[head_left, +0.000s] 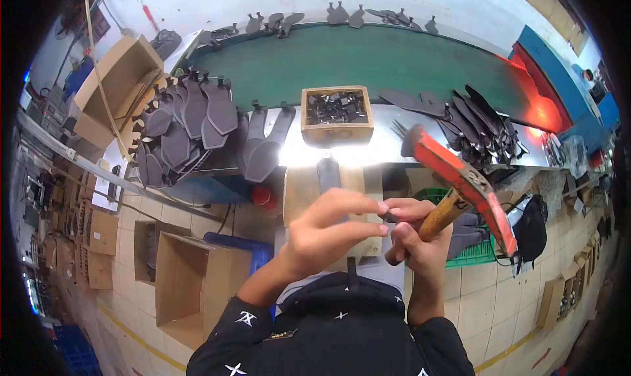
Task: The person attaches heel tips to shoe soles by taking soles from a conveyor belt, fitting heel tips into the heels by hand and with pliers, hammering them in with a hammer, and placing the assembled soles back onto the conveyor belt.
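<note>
My right hand (426, 241) is wrapped round the wooden handle of a hammer (453, 172), whose worn red metal head slants up above the fist. Between the fingertips of this hand a small dark piece (392, 215) shows, too small to name. My left hand (328, 228) is just to its left, with thumb and finger stretched out and apart, the tips close to the small piece; whether they touch it I cannot tell. Behind both hands a dark sandal sole (328, 173) lies on a work block (299, 195). A wooden box (337, 131) holds many small black heel pieces.
Dark soles with heels (187, 116) are piled on the left, and more soles (476, 123) on the right. Behind runs a green conveyor belt (342, 54). Cardboard boxes (187, 277) stand at lower left, a green crate (470, 258) at lower right.
</note>
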The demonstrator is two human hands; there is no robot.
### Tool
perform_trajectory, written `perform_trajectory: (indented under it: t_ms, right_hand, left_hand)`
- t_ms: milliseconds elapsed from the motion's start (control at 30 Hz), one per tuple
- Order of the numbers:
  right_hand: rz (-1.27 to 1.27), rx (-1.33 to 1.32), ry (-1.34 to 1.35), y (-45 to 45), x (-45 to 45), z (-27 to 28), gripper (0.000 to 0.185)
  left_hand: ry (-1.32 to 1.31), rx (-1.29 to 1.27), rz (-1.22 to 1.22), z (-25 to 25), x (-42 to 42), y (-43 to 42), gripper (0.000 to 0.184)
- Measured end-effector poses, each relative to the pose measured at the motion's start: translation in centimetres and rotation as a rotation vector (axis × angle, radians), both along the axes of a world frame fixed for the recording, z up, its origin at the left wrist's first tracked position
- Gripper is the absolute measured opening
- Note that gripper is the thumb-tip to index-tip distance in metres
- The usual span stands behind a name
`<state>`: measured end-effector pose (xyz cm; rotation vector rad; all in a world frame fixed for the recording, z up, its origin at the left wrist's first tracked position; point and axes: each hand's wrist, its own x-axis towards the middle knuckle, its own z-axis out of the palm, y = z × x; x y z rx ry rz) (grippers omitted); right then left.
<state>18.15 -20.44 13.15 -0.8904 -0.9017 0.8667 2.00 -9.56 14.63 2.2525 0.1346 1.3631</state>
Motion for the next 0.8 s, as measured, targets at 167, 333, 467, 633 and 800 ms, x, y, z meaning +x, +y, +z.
perform_trajectory:
  t_ms: [167,333,467,633,800]
  right_hand:
    - [0.084,-0.232,-0.150,2.4,1.1,-1.5,0.014]
    - [0.073,-0.313,-0.313,8.2,1.8,-3.7,0.018]
    - [0.004,-0.163,-0.576,14.1,2.0,-7.0,0.022]
    - [0.036,-0.143,-0.759,16.2,1.7,-9.0,0.021]
    - [0.044,-0.028,-0.865,15.5,1.2,-8.9,0.023]
  left_hand:
    - [0.017,0.146,0.066,-4.2,-0.6,2.8,0.028]
    - [0.180,-0.463,0.412,-8.6,0.4,8.4,0.041]
    - [0.290,-0.561,0.304,-14.3,0.8,12.7,0.039]
    - [0.310,-0.573,0.287,-14.4,0.0,12.1,0.032]
    - [0.233,-0.366,0.277,-16.0,-0.4,12.4,0.029]
